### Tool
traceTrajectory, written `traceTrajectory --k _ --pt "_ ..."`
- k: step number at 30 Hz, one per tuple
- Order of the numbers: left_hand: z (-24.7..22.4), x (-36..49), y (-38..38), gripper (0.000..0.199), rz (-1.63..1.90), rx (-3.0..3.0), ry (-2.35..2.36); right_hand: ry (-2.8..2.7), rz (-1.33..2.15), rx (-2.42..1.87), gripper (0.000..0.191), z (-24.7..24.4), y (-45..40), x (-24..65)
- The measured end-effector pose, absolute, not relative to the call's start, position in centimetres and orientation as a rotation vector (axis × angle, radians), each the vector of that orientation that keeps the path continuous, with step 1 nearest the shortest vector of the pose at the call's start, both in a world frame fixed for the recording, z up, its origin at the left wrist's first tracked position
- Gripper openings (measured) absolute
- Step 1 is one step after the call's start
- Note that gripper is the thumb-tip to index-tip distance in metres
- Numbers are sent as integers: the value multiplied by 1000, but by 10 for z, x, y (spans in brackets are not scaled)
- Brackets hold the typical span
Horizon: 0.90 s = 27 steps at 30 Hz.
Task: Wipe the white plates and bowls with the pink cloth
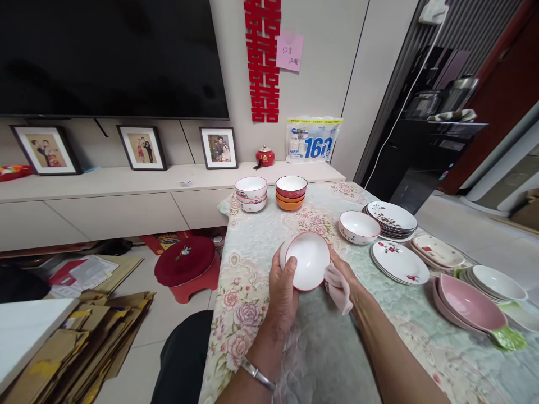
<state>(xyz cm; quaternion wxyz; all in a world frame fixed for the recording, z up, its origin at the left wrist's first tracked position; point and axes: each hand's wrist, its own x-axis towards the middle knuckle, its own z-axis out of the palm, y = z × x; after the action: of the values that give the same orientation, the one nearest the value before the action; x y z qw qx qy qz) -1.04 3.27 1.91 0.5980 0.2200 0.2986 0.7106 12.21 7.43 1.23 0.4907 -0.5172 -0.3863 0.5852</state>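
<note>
A white bowl [310,261] with a thin red rim is tilted toward me above the table. My left hand [284,278] grips its left side, thumb over the rim and fingers behind. At the bowl's right side is my right hand [343,272], closed on a pale pink cloth [337,289] that hangs below it; the fingertips go out of sight behind the bowl. Beyond my hands stand a stack of white bowls [251,195] and a stack of red and orange bowls [290,193]. Another white bowl [359,227] sits to the right.
Stacked plates [391,219], flowered plates [400,261], pink leaf-shaped dishes [471,302] and white bowls [499,282] occupy the table's right side. Behind runs a low cabinet [105,185] with photo frames. A red stool [185,264] and flattened cardboard [101,336] lie left of the table [337,348].
</note>
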Motion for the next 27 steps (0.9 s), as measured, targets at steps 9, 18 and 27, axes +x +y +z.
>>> traceTrajectory --k 9,18,27 --pt "26 -19 41 48 1763 121 616 -1593 1196 -1132 63 18 62 119" --pt "19 -15 42 48 1629 221 626 -1676 705 -1290 46 29 59 124" --pt "-4 -8 43 68 1551 643 716 -1584 672 -1592 23 24 65 133"
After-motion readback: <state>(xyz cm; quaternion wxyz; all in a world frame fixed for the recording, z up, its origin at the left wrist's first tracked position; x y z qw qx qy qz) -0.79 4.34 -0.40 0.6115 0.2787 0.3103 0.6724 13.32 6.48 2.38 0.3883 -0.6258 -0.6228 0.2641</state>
